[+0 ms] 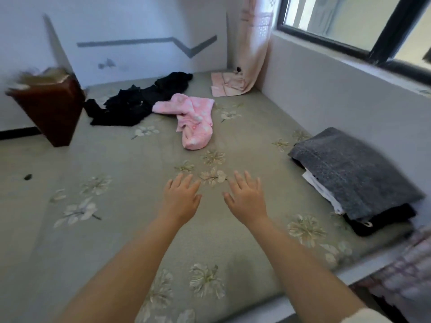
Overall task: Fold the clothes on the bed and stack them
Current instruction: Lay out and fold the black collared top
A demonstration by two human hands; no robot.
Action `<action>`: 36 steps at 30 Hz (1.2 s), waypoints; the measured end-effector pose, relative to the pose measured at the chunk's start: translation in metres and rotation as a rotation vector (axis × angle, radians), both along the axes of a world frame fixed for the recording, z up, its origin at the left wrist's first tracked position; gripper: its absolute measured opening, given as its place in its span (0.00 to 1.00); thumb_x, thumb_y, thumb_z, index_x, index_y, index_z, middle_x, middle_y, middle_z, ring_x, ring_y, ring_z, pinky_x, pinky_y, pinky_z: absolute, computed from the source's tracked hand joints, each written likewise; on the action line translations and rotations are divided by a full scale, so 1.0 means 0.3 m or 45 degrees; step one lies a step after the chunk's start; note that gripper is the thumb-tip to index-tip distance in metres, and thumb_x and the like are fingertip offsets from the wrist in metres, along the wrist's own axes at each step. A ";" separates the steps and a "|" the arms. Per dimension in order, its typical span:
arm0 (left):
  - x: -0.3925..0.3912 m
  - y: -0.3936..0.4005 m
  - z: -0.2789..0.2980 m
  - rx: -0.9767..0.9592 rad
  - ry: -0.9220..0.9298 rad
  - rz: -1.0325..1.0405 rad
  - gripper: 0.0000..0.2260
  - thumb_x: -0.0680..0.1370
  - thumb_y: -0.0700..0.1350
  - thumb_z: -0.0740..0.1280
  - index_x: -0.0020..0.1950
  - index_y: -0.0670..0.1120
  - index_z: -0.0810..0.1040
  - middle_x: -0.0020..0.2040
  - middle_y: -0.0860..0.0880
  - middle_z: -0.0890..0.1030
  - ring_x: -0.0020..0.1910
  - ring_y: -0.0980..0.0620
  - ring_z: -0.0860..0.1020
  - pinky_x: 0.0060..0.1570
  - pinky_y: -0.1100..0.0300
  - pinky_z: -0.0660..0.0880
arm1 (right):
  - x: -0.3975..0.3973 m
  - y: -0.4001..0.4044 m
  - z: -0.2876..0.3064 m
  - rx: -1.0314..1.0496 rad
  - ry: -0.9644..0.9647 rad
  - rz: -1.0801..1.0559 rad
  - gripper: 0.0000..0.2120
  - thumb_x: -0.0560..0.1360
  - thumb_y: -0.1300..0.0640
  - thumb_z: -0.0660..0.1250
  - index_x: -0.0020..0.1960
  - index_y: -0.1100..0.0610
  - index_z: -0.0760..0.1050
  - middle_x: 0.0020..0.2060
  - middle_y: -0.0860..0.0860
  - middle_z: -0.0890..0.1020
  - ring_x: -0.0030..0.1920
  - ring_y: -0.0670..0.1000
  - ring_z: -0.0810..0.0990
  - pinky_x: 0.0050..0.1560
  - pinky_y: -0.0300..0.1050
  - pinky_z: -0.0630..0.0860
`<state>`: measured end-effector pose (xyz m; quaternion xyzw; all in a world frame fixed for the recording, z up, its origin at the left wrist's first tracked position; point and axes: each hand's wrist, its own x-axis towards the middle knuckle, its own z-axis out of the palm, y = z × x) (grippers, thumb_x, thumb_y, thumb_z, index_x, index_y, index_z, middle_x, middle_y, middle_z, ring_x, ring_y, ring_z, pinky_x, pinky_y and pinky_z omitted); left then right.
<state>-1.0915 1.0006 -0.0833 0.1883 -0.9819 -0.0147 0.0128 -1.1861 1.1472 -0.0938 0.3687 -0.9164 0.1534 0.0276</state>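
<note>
A crumpled pink garment (193, 120) lies in the middle of the bed (140, 173), which has a grey-green flowered sheet. Behind it to the left sprawls a heap of black clothes (137, 101). A folded stack with a grey garment (352, 173) on top, white and black pieces under it, sits at the bed's right edge. My left hand (180, 198) and my right hand (247, 199) stretch forward side by side over the sheet, fingers spread, holding nothing, well short of the pink garment.
A dark red wooden stand (51, 106) stands at the bed's left side. A pink curtain (253, 43) hangs in the far corner over a folded pink cloth (224, 86). A wall and window (349, 19) run along the right.
</note>
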 end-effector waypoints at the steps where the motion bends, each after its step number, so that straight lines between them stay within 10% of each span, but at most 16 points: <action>1: 0.062 -0.035 -0.007 -0.010 -0.025 0.015 0.21 0.81 0.53 0.52 0.74 0.51 0.59 0.75 0.49 0.57 0.74 0.49 0.53 0.69 0.55 0.51 | 0.064 -0.036 -0.012 0.020 -0.013 0.008 0.25 0.79 0.46 0.54 0.73 0.54 0.59 0.74 0.53 0.58 0.74 0.55 0.52 0.72 0.53 0.45; 19: 0.491 -0.765 -0.030 -0.049 -0.099 0.114 0.23 0.81 0.53 0.50 0.75 0.49 0.53 0.76 0.48 0.54 0.75 0.48 0.49 0.71 0.51 0.48 | 0.431 -0.872 -0.068 0.153 0.054 0.121 0.26 0.79 0.45 0.53 0.73 0.55 0.59 0.74 0.54 0.58 0.74 0.56 0.51 0.71 0.56 0.44; 29: 1.129 -1.364 -0.110 0.004 -0.073 0.058 0.22 0.81 0.52 0.51 0.74 0.47 0.55 0.75 0.47 0.56 0.74 0.48 0.51 0.70 0.52 0.50 | 1.116 -1.378 -0.124 0.212 0.000 -0.048 0.25 0.79 0.45 0.53 0.72 0.56 0.60 0.74 0.55 0.58 0.74 0.57 0.52 0.72 0.56 0.48; 36: 1.498 -1.726 -0.151 0.018 -0.148 0.058 0.21 0.81 0.51 0.49 0.74 0.48 0.55 0.74 0.48 0.57 0.74 0.48 0.52 0.69 0.53 0.53 | 1.542 -1.741 -0.114 0.102 0.146 -0.020 0.20 0.58 0.55 0.80 0.45 0.64 0.82 0.45 0.60 0.84 0.47 0.61 0.83 0.43 0.56 0.80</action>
